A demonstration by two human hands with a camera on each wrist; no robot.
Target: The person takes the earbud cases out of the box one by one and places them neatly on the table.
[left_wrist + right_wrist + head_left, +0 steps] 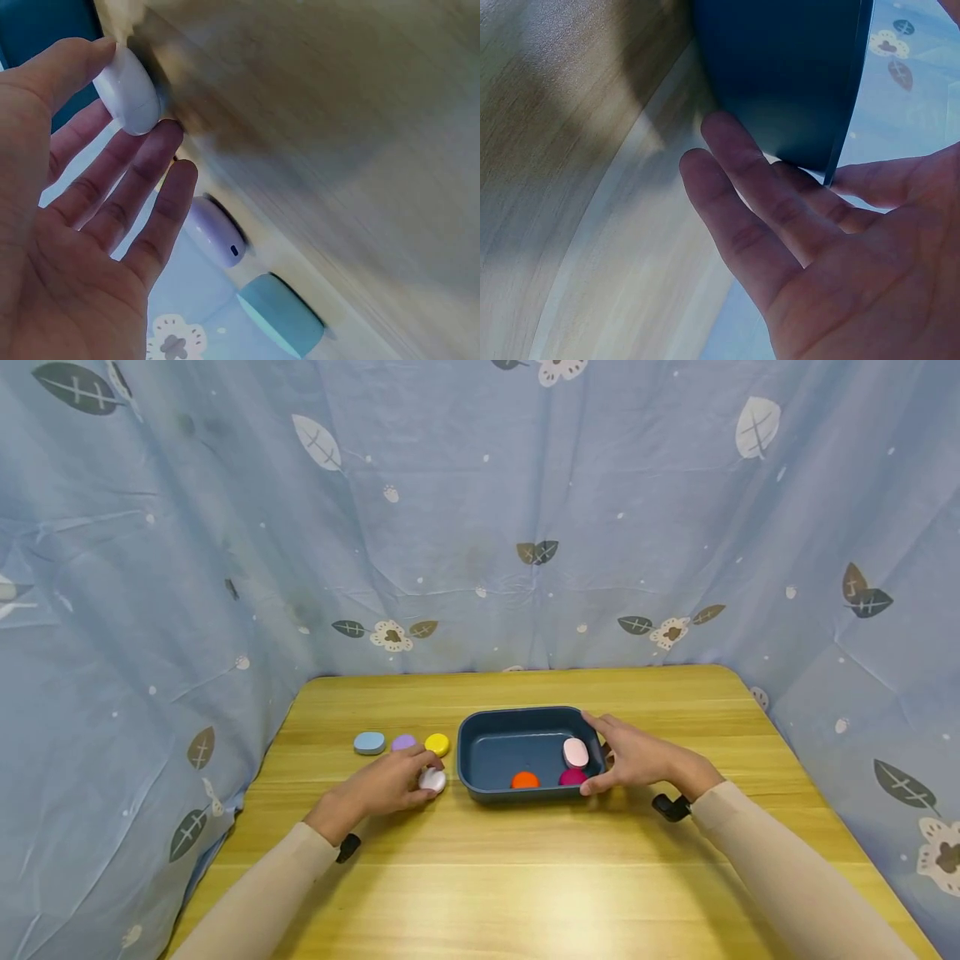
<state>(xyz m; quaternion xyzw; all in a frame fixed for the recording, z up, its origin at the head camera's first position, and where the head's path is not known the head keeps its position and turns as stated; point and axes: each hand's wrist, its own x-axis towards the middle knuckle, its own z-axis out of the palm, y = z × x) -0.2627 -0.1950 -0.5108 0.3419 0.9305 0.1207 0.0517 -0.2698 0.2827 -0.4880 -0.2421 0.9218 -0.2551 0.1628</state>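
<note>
At L, see blue piece [369, 743], then purple piece [403, 742], bottom bit hidden by L hand [386, 785], then yellow piece [437, 744]. Pinching white piece [432, 780] btwn L thumb & fingers, just L of tub [510, 747]; can't tell if touching table [487, 877]. Inside tub, see orange piece [525, 780] & dark pink piece [573, 777], low bits hidden by near wall, w/ pale pink piece [576, 753] behind dark pink one. Holding tub's R end w/ R hand [637, 756], thumb at near corner; some fingers hidden in head view.
</note>
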